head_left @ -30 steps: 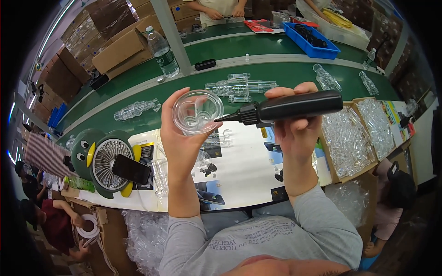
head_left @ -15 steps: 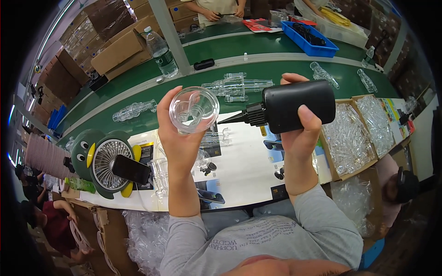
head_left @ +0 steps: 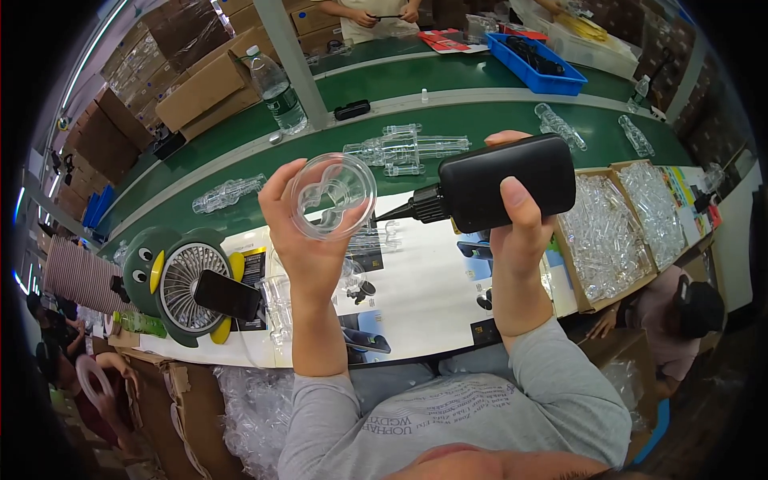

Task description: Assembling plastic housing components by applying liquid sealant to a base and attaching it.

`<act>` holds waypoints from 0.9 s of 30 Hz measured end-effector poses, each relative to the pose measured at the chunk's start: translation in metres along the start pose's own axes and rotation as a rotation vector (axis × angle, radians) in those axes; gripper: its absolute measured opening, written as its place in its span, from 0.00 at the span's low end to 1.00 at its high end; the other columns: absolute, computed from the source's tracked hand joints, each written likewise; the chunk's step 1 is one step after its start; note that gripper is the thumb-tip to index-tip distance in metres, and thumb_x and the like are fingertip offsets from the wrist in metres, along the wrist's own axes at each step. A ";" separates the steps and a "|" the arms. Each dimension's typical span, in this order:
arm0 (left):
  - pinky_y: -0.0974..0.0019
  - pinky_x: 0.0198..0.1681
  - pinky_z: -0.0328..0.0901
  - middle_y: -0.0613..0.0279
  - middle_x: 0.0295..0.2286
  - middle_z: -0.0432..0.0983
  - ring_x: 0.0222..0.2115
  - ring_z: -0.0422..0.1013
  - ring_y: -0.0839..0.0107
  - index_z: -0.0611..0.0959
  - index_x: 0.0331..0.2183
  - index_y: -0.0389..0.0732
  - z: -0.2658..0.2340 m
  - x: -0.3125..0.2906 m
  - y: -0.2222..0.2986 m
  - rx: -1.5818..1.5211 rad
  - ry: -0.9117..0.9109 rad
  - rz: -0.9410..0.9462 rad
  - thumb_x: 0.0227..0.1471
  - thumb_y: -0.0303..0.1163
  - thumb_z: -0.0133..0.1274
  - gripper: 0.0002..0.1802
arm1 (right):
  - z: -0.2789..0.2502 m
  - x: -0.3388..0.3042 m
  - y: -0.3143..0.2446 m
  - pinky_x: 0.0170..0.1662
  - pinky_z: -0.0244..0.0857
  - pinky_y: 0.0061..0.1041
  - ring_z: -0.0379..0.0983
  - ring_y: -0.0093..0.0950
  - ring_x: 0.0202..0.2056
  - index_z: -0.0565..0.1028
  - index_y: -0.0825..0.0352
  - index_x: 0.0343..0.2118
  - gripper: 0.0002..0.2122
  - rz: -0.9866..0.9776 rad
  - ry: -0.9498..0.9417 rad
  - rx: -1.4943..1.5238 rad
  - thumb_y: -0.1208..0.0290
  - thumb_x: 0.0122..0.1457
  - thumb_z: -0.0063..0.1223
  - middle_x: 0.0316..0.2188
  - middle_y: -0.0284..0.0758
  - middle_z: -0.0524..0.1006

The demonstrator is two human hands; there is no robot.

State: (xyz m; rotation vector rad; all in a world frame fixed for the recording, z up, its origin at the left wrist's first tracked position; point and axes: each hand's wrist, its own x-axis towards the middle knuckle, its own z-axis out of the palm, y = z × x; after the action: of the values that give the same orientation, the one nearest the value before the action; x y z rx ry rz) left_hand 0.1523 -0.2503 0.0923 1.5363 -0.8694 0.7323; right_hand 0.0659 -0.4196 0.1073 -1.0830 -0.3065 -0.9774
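A green penguin-shaped fan (head_left: 190,288) stands at left, a dark phone-shaped slab (head_left: 228,294) across its front, while beyond it a jointed clear piece (head_left: 230,193) lies on the green table (head_left: 320,142). At center, a worker's left hand (head_left: 302,256) grips a clear round cup (head_left: 334,196), its rim facing up, raised above the printed white sheet (head_left: 424,312). Farther back, a larger clear assembly (head_left: 400,149) rests on the table. The pointed nozzle (head_left: 404,210) of a black bottle (head_left: 488,188) ends right at the cup's rim; whether the two touch cannot be told. The right hand (head_left: 522,228) is closed around the bottle, held nearly sideways, thumb on its flat face. At right, small clear parts (head_left: 602,240) fill a cardboard tray (head_left: 634,226)
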 end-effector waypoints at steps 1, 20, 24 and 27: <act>0.64 0.47 0.61 0.51 0.38 0.72 0.41 0.70 0.64 0.62 0.46 0.39 0.001 0.001 0.002 -0.003 0.000 -0.001 0.31 0.21 0.65 0.39 | 0.000 0.000 -0.001 0.37 0.68 0.20 0.70 0.21 0.34 0.67 0.70 0.40 0.16 -0.001 0.002 0.014 0.74 0.46 0.53 0.38 0.37 0.71; 0.64 0.47 0.63 0.50 0.40 0.69 0.41 0.69 0.63 0.61 0.44 0.38 0.009 -0.010 -0.009 0.018 -0.035 0.104 0.35 0.25 0.64 0.35 | 0.000 0.000 0.002 0.37 0.68 0.23 0.69 0.26 0.37 0.60 0.68 0.44 0.20 0.019 0.071 0.182 0.73 0.46 0.48 0.36 0.45 0.72; 0.61 0.47 0.63 0.47 0.40 0.69 0.41 0.70 0.59 0.58 0.44 0.38 0.016 -0.012 -0.011 -0.054 -0.059 0.167 0.38 0.26 0.62 0.35 | -0.003 0.000 0.000 0.36 0.67 0.23 0.67 0.26 0.35 0.60 0.68 0.42 0.19 0.017 0.060 0.215 0.76 0.45 0.48 0.34 0.43 0.71; 0.60 0.47 0.63 0.45 0.39 0.69 0.42 0.70 0.58 0.58 0.45 0.39 0.017 -0.011 -0.010 -0.049 -0.059 0.183 0.39 0.26 0.61 0.34 | -0.003 0.000 -0.005 0.36 0.68 0.23 0.66 0.25 0.33 0.60 0.67 0.43 0.19 0.053 0.095 0.217 0.75 0.45 0.48 0.33 0.41 0.68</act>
State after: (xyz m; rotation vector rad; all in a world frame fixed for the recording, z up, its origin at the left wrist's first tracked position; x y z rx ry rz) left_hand 0.1552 -0.2647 0.0756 1.4532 -1.0749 0.7946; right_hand 0.0614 -0.4224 0.1086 -0.8410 -0.2970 -0.9228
